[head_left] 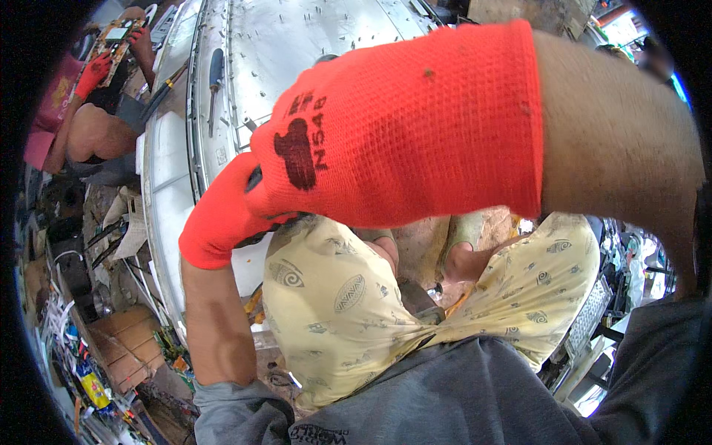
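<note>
Orange-red knit covers both of the wearer's hands, which meet left of centre in the frame. The right hand, its back to the camera, reaches across from the right edge; the left hand sits below and left of it. Both look curled and close together, but their fingers are mostly hidden, so I cannot tell whether either grips anything. Beyond them, a silver metal panel studded with small pins fills the top centre, with a dark-handled screwdriver lying near its left edge. Pale yellow patterned shorts and a grey shirt occupy the lower middle. At upper left, a co-worker's red-gloved hand holds a circuit board. Mixed scrap crowds the lower left.
</note>
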`<state>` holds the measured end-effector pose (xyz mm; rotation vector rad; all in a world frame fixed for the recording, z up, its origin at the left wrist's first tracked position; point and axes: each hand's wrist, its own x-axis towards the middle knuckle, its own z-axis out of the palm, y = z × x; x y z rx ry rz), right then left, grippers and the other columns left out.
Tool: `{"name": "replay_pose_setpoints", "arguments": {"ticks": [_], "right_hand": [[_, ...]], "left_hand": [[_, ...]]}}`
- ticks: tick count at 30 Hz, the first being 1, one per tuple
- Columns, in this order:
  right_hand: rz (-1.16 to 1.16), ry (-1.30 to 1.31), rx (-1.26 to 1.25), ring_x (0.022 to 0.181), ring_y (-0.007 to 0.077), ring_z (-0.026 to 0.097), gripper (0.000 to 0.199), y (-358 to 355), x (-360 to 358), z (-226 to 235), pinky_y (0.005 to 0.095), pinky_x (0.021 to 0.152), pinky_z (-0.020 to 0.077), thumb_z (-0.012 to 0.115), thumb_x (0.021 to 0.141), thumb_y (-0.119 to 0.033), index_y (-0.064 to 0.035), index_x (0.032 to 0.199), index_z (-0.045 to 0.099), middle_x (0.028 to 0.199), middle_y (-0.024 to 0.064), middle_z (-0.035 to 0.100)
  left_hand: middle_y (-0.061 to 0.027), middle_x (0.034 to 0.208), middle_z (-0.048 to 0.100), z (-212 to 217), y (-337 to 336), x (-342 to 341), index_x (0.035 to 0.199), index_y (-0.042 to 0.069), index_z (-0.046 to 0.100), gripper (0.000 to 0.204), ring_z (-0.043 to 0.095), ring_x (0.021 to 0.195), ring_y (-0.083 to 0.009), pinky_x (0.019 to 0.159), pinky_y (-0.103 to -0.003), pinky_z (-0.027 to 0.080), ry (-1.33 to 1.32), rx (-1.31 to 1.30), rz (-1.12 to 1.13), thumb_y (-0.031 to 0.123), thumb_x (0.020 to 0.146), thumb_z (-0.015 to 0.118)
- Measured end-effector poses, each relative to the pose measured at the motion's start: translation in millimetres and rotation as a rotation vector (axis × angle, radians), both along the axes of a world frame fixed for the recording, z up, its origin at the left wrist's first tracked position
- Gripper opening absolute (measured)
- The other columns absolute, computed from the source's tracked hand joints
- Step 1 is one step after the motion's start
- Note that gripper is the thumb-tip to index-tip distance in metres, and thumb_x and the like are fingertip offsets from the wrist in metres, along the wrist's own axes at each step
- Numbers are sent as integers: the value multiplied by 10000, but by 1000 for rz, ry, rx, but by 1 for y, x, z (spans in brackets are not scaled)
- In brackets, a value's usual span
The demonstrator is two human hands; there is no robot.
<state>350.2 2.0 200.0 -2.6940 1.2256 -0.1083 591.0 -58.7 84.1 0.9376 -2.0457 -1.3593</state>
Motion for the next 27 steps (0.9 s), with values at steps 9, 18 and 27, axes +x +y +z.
{"name": "replay_pose_setpoints", "arguments": {"ticks": [9,18,27], "right_hand": [[82,-23,-34,860,344,716,389,3,6,-2,411,750,578,745,824,-221,-84,1176,654,932,126,708],[291,-206,-11,813,343,692,427,-27,-5,-13,415,750,567,753,832,-222,-78,1212,622,910,118,674],[42,93,101,872,339,726,551,-15,12,13,459,773,578,804,790,-347,-127,1272,651,941,98,726]], "left_hand": [[-6,897,723,9,-8,-3,1079,21,733,332,598,812,-91,790,-312,527,45,241,-198,93,767,818],[-60,929,764,18,-20,-10,1185,50,723,427,634,823,-108,816,-331,531,33,49,-331,95,767,800],[-30,905,750,4,-26,-8,1129,53,731,441,638,825,-110,815,-323,537,41,9,-231,142,724,879]]}}
